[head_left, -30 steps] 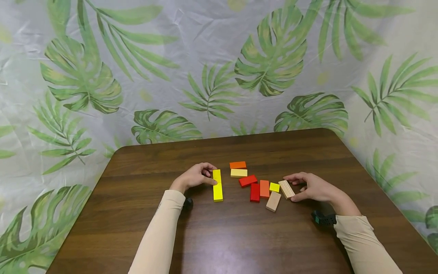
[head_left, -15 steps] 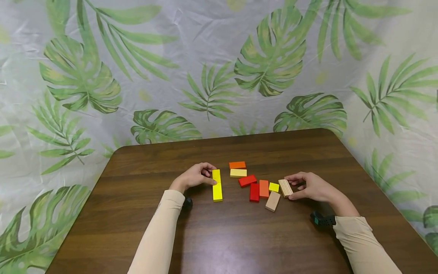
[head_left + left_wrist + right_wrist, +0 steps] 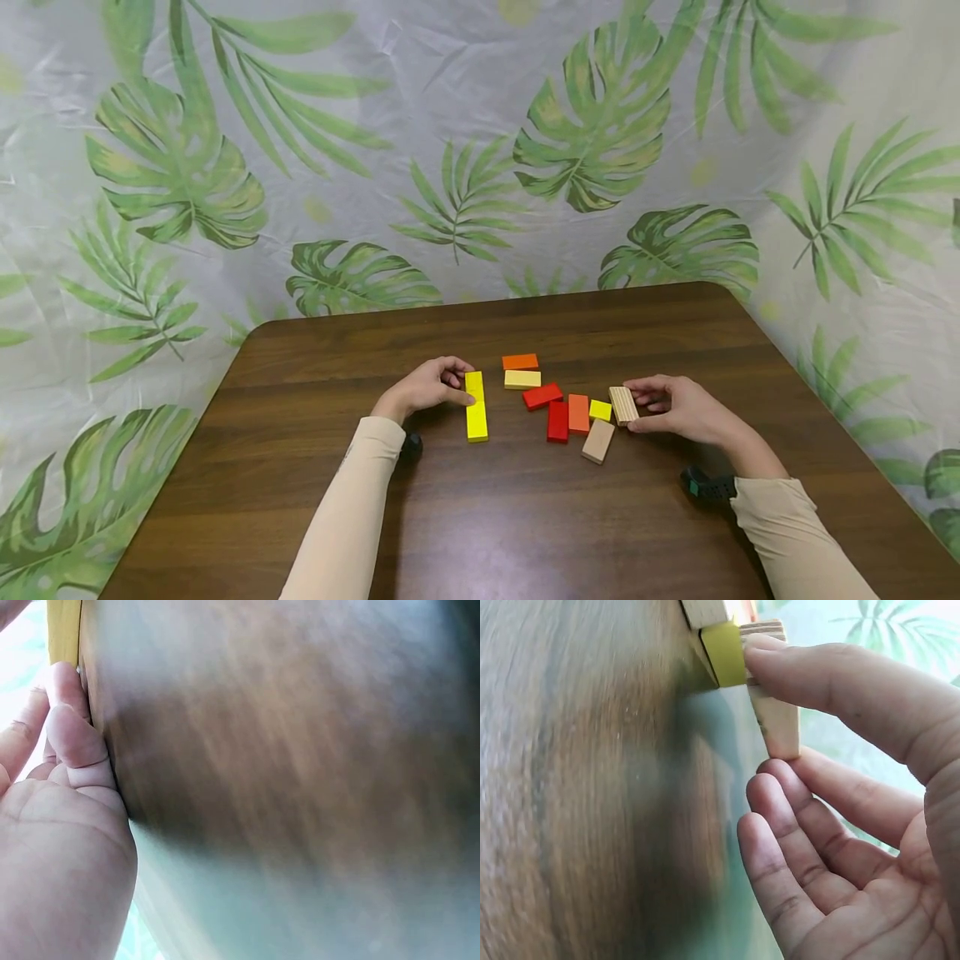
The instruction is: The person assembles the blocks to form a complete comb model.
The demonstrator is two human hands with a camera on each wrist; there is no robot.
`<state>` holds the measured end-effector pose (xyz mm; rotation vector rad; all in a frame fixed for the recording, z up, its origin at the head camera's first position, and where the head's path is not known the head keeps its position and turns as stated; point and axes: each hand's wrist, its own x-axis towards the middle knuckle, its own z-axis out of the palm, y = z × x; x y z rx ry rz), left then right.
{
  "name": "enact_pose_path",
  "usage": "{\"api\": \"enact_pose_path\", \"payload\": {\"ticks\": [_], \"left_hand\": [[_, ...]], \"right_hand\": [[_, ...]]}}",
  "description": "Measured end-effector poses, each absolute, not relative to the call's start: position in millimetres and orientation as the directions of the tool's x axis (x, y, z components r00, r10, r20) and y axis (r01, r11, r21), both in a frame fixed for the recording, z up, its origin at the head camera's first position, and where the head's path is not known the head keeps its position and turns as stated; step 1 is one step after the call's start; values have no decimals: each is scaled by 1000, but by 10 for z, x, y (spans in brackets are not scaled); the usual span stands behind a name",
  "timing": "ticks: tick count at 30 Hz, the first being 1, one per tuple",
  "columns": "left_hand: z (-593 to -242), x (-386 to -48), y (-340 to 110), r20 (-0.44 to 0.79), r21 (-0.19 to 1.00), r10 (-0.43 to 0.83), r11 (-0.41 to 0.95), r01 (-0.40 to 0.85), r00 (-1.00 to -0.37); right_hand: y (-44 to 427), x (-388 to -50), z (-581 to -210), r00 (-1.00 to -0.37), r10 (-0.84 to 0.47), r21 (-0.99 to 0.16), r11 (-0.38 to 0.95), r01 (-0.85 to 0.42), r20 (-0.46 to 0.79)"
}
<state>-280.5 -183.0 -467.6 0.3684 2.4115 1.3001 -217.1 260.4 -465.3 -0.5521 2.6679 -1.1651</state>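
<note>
In the head view my left hand (image 3: 426,387) pinches the far part of a yellow strip (image 3: 477,423), seemingly two blocks end to end, between thumb and fingers. The left wrist view shows only a yellow end (image 3: 64,631) beyond the fingertips. On the right, my right hand (image 3: 686,408) holds a striped pale wooden block (image 3: 624,406) by its ends, thumb on the near end and index finger on the far one. This block stands close to a small yellow block (image 3: 600,410); in the right wrist view the wooden block (image 3: 778,724) overlaps that yellow block (image 3: 724,656).
Between the hands lie a plain wooden block (image 3: 598,442), an orange-red block (image 3: 578,414), a red block (image 3: 557,422) and another red block (image 3: 542,397). Farther back are a pale yellow block (image 3: 522,380) and an orange block (image 3: 521,362). All rest on a brown table (image 3: 480,517).
My right hand has moved the striped wooden block slightly left and away from me, closer to the small yellow block, turning it a little. The left hand has stayed on the yellow strip.
</note>
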Motion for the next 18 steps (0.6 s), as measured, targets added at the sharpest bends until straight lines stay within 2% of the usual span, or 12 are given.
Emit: {"api": "enact_pose_path", "payload": {"ticks": [12,18], "left_hand": [[-4685,-2809,-1832,-199,834,389,549,53,-899],[-4680,-2810,-1838,-191,836,415,544,74,-890]], "right_hand": [[2495,-2140,-4584,-950,-305,-723,639,-261,73],[2376,-2092,-4522,-941,-322,-735,612,-292,105]]}}
